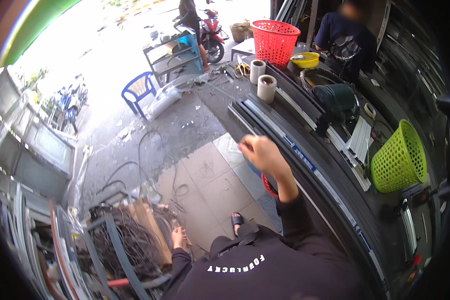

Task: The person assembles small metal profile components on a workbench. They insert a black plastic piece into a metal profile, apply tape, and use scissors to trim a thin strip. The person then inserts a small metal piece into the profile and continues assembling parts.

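My right hand [263, 154] is raised in front of me, beside the near end of a stack of long dark metal profiles [305, 157]. Its fingers are curled in, and whatever they may hold is hidden. Down at my left side hangs my left hand [178, 237], fingers loosely apart with nothing seen in them. It is nearest to a heap of tangled black rubber strips [110, 232] and a piece of brown cardboard [149, 225]. Below my right wrist, part of a red-rimmed container [269, 186] shows.
To the right, a long workbench carries a red basket [275, 42], two white rolls [266, 89], a dark green machine [333, 101] and a green basket [399, 159]. A person [346, 40] is behind it. A blue chair [138, 91] and wheeled rack [172, 56] stand ahead.
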### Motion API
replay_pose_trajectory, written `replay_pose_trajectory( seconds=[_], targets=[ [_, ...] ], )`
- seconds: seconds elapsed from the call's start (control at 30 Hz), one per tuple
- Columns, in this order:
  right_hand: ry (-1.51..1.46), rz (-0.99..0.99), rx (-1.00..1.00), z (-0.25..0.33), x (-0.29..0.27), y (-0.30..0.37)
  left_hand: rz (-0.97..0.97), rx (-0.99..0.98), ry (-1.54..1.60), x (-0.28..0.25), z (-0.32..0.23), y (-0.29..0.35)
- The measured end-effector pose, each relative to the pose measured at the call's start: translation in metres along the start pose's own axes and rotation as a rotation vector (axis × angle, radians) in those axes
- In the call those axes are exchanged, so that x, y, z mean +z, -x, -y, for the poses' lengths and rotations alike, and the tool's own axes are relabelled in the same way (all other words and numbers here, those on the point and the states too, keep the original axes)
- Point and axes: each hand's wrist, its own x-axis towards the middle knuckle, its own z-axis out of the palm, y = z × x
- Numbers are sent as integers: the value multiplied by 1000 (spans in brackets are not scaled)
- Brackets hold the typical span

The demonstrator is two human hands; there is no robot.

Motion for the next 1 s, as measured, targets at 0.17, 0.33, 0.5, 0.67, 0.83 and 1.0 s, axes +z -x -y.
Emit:
replay_pose_trajectory(
  seconds=[0.17, 0.33, 0.5, 0.67, 0.83, 1.0],
  targets=[
    [172, -37, 237, -63, 31, -234, 307, 113, -92, 45, -65, -55],
    [473, -100, 570, -168, 53, -367, 608, 40, -686, 40, -88, -109],
    [817, -225, 756, -257, 86, -411, 721, -116, -841, 10, -195, -198],
    [861, -387, 756, -264, 94, -422, 839, -487, -893, -7, -311, -292],
    [335, -610, 449, -167, 73, -343, 873, -805, -1118, 63, -419, -379],
    [-440, -378, 606, -60, 62, -169, 1113, -564, -1298, 200, -452, -399]
  ],
)
